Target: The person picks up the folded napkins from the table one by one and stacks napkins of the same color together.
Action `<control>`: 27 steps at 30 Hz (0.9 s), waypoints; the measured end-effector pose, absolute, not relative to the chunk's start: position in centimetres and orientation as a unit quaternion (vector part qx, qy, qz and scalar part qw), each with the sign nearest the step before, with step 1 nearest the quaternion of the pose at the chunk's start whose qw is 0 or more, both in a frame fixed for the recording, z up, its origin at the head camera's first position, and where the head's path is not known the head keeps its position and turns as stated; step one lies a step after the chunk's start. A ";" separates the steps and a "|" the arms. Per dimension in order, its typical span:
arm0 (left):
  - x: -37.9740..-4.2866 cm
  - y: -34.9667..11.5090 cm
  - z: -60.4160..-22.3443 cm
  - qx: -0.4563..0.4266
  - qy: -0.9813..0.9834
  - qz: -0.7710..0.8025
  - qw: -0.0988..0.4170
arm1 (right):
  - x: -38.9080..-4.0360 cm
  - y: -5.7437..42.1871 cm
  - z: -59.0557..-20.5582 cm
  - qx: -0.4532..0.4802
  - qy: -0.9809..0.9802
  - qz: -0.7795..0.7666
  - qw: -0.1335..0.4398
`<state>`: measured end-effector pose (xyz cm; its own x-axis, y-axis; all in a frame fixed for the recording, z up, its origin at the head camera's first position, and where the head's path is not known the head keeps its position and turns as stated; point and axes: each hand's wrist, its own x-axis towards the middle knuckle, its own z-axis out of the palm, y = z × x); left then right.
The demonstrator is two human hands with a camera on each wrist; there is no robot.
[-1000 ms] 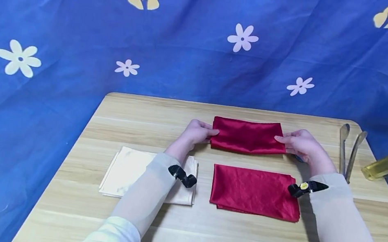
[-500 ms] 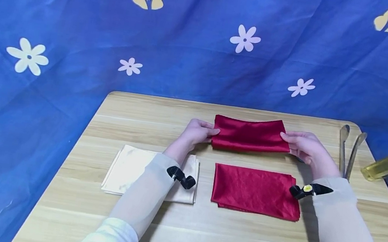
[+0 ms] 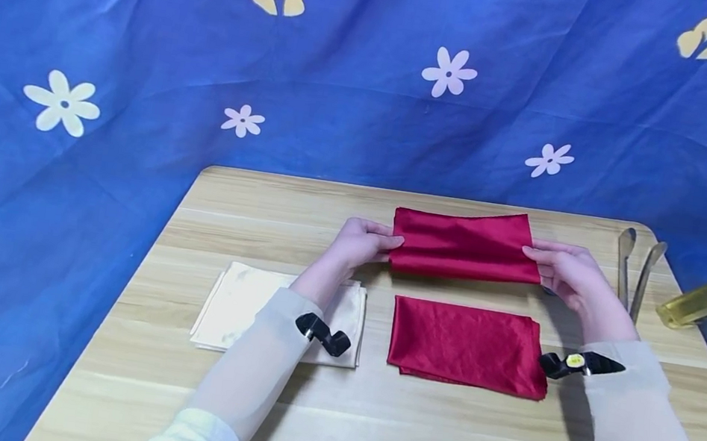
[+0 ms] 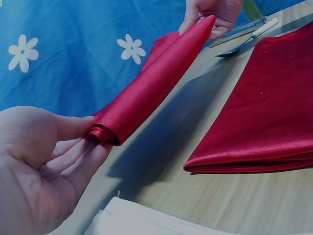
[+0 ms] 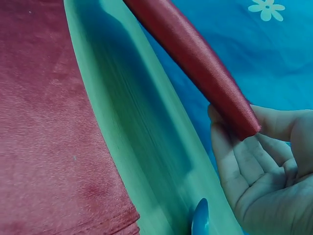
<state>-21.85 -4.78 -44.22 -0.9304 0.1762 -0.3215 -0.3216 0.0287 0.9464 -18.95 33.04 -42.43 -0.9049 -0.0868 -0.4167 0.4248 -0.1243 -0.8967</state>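
A folded red satin cloth is held above the far part of the table, its shadow falling on the wood below. My left hand pinches its left end between thumb and fingers; in the left wrist view that end shows rolled layers beside the left hand. At the opposite end my right hand grips the cloth, thumb on top and fingers beneath, as the right wrist view of the right hand also shows. A second folded red cloth lies nearer, flat on the table.
A folded white cloth lies under the left forearm. Metal tongs rest at the table's right, beside a bottle of yellow liquid. The blue end of a utensil lies below the right hand. A blue curtain hangs behind.
The right hand has moved to the right and the cloth's right end has risen with it, stretching the cloth wider. The left hand keeps its grip almost in place.
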 end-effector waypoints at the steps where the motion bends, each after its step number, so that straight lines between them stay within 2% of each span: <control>1: -21.7 -4.8 -44.1 -0.051 0.695 0.694 0.180 | -18.7 33.1 -42.4 0.131 0.641 -0.737 0.170; 27: -16.0 -5.3 -41.4 -0.011 0.681 0.705 0.197 | -12.5 34.2 -41.2 0.099 0.644 -0.751 0.106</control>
